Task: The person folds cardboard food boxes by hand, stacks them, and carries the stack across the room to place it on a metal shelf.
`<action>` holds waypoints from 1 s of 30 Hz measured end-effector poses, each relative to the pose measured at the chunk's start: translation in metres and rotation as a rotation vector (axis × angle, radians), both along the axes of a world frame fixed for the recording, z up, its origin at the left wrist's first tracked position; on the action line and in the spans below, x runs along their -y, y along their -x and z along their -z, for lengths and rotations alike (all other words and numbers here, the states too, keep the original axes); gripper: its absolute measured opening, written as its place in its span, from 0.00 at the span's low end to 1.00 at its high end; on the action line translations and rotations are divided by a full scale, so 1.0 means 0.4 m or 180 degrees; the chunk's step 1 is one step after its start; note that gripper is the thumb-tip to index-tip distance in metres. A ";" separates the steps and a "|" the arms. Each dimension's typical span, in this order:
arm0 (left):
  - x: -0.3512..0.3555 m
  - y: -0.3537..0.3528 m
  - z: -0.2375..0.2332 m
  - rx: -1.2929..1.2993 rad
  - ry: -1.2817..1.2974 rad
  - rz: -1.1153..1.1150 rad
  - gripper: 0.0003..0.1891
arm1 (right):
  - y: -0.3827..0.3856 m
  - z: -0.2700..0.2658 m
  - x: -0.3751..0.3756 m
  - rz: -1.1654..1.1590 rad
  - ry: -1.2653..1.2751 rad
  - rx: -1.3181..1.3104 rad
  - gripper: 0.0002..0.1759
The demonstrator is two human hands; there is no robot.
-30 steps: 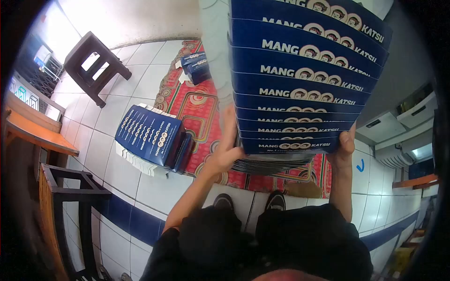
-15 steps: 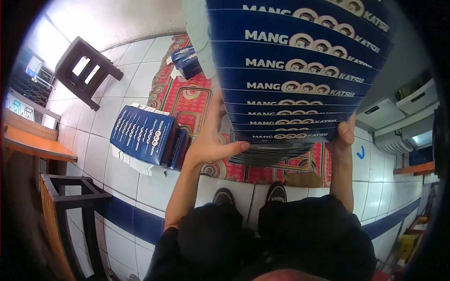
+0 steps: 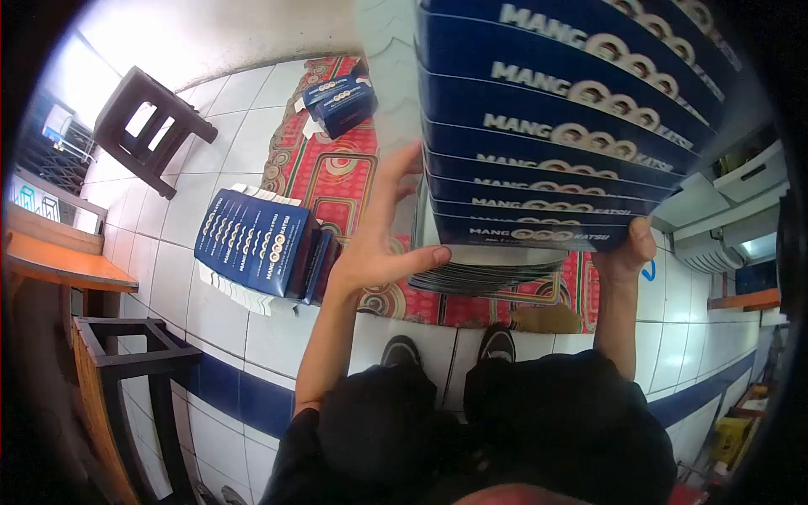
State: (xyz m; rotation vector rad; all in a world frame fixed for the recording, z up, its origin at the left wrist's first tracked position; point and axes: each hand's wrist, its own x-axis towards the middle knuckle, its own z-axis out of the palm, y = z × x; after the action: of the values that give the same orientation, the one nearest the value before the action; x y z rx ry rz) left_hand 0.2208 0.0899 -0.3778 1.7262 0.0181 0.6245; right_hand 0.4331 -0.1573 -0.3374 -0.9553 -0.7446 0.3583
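Observation:
A tall stack of nested blue printed cardboard boxes (image 3: 539,160) rises in front of me and leans to the right. My right hand (image 3: 624,250) is closed around its lower right corner, thumb on the near side. Beside the left edge of the stack, my left hand (image 3: 383,227) has its fingers spread and its thumb stretched out. That thumb reaches the near left corner of a pile of flat, dark-edged cardboard pieces (image 3: 488,279) below the boxes. A pale top surface shows on this pile. The tall stack hides much of what lies behind it.
Another stack of blue boxes (image 3: 252,244) lies on its side to the left. Two small blue boxes (image 3: 341,105) rest farther back on the red patterned mat (image 3: 337,172). A brown plastic stool (image 3: 151,130) and a dark-framed stool (image 3: 135,345) stand left on the white tiles.
The tall box stack has shifted to the right and tilted, opening a gap beside my left hand. My right hand moved slightly right with it. More of the pile underneath shows.

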 end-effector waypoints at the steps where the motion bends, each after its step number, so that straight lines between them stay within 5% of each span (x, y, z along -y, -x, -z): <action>1: 0.003 -0.001 -0.002 0.0003 0.0056 0.0021 0.60 | 0.006 -0.004 -0.004 0.0077 0.0136 0.0123 0.55; 4: 0.004 0.009 0.001 -0.0186 0.0173 0.0003 0.60 | 0.020 0.002 -0.018 0.0319 0.0570 0.0402 0.66; 7: 0.000 0.029 0.016 -0.0543 0.0492 -0.0055 0.58 | 0.053 -0.012 -0.029 0.0429 0.0912 0.0749 0.66; 23: 0.032 0.014 0.036 0.0021 0.1375 -0.0260 0.49 | 0.095 -0.106 -0.009 0.0397 0.2075 0.1744 0.57; 30: 0.059 0.022 -0.002 -0.0164 0.1209 -0.0239 0.33 | 0.074 -0.051 0.042 0.0357 0.2204 0.2121 0.58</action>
State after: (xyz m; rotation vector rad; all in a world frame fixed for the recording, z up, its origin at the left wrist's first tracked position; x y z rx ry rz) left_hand 0.2121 0.0663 -0.3770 1.3775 0.2249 0.5890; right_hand 0.4036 -0.1741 -0.3170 -1.8097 -1.1965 0.1905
